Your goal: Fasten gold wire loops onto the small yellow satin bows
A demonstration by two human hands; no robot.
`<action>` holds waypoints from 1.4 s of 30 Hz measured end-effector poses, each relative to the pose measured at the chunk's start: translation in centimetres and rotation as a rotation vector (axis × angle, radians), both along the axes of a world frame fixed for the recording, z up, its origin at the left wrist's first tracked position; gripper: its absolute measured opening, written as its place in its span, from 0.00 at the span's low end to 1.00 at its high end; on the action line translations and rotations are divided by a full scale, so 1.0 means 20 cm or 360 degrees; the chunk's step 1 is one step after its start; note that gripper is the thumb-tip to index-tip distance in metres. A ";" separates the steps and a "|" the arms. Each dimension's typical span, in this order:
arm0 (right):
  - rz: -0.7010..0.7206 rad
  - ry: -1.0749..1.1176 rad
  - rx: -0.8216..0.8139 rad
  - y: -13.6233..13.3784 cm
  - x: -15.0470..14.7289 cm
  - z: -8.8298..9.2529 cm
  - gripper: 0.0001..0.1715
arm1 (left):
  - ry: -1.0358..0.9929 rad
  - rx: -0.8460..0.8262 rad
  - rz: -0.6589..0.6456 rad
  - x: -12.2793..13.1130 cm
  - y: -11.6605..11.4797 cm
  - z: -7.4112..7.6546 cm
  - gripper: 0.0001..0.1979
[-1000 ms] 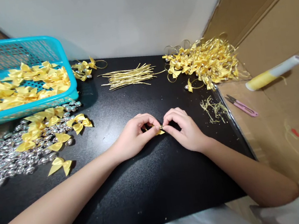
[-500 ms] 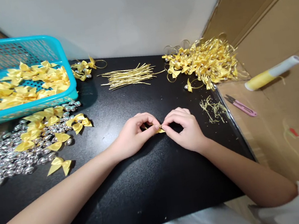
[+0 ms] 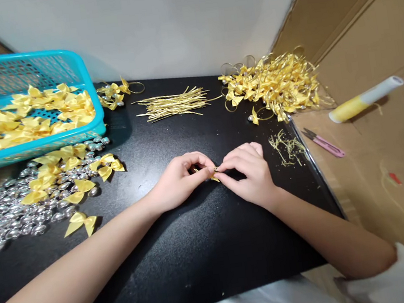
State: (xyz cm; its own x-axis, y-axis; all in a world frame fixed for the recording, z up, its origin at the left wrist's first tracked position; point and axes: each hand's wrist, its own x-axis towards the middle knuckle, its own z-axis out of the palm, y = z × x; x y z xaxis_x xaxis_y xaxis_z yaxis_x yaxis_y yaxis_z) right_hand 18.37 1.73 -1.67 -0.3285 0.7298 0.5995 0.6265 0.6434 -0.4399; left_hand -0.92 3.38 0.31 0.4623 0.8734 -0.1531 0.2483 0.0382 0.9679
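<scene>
Over the middle of the black table (image 3: 186, 254), my left hand (image 3: 181, 179) pinches a small yellow ribbon bow (image 3: 214, 178) that is mostly covered by the fingers. My right hand (image 3: 248, 172) meets it there, thumb and index finger closed at the bow's right side; a bit of gold cord seems to lie between those fingertips, too small to make out fully. Left of my hands, several loose yellow bows (image 3: 80, 224) lie by a heap of silver beads (image 3: 18, 212). Beyond my hands is a bundle of gold cords (image 3: 176, 103).
A turquoise basket (image 3: 98, 121) of yellow bows stands at the back left. Finished-looking gold loops with bows (image 3: 275, 83) are piled at the back right. Cord clippings (image 3: 287, 148), pink thread snips (image 3: 324, 144) and a yellow-and-white tube (image 3: 365, 100) lie to the right.
My right hand has shifted and turned slightly at the fingertips, and the bow's visible edge now tilts down to the right. My left hand keeps its pinch.
</scene>
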 end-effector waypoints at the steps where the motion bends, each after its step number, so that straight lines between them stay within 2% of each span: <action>1: -0.0007 0.0000 0.0020 0.00 0.00 0.00 0.07 | 0.0002 0.0004 -0.0005 0.00 0.00 0.00 0.09; 7: -0.0026 0.0004 0.0068 0.00 -0.01 0.00 0.09 | 0.0019 0.0045 -0.0013 0.00 0.00 0.00 0.08; 14: 0.0009 0.0031 -0.0073 0.00 0.00 0.01 0.08 | 0.0118 0.0218 -0.0027 0.00 -0.01 -0.02 0.08; 22: 0.0061 0.0060 -0.0239 0.01 0.02 0.00 0.08 | 0.0172 0.0301 0.0014 0.00 -0.04 -0.04 0.08; 30: 0.0083 0.0139 -0.0309 0.01 0.03 0.01 0.07 | 0.0158 0.0341 0.0042 0.00 -0.04 -0.05 0.07; 37: 0.0166 0.0282 -0.0453 0.02 0.02 0.01 0.06 | 0.0085 0.0257 0.0072 0.01 -0.05 -0.05 0.07; 42: 0.0157 0.0271 -0.0444 0.02 0.02 0.01 0.03 | 0.0084 0.0256 0.0071 0.01 -0.05 -0.05 0.07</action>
State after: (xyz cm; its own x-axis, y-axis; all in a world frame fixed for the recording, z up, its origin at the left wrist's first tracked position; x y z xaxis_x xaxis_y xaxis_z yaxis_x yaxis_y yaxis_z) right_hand 18.83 2.07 -1.46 -0.3182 0.8431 0.4335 0.4695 0.5374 -0.7005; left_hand -0.72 2.43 -0.70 0.4174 0.9081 -0.0327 0.3003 -0.1039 0.9482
